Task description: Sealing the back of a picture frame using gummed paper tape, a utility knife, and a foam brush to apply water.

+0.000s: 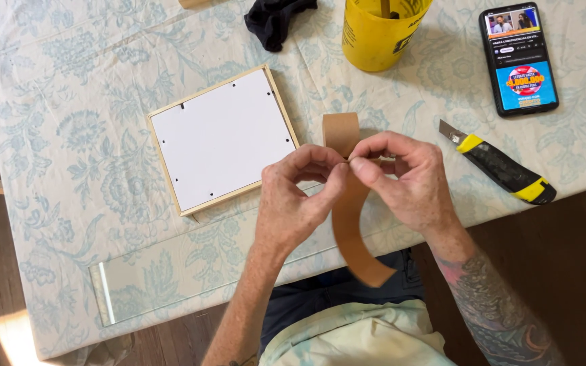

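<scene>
My left hand (300, 200) and my right hand (405, 179) meet over the table's front edge, both pinching a long brown paper strip (348, 224). The strip's upper end (341, 132) stands up behind my fingers, and its lower end curls down toward my lap. Just left of my hands lies a small square picture frame (222, 139), face down, with a white backing board and a light wooden rim.
A yellow-and-black utility knife (500, 166) lies right of my hands. Behind are a phone (518, 57) with a lit screen, a yellow cup (378, 34) and a black cloth (276, 20). A clear glass pane (171, 285) rests near the front edge of the floral tablecloth (69, 135).
</scene>
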